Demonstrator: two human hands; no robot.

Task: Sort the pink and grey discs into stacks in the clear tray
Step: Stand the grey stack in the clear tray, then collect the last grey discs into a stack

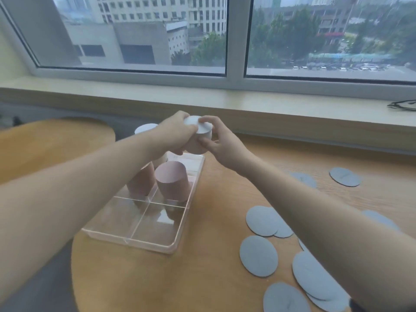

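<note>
A clear tray (117,238) with several compartments lies on the round wooden table. Two tall pink disc stacks stand in its middle compartments, one on the right (173,182) and one on the left (141,181) partly behind my forearm. Both hands hold a third pink stack (201,137) above the tray's far end: my left hand (174,135) grips its left side, and my right hand (219,140) pinches it from the right with fingertips on its pale top. Another pale-topped stack (145,128) shows behind my left wrist. Several grey discs (258,255) lie loose on the table at right.
The tray's two nearest compartments hold nothing. More grey discs (345,176) lie farther back on the right. A window sill (225,102) runs behind the table, with a dark object (403,105) at its far right. A second wooden surface (45,143) is at left.
</note>
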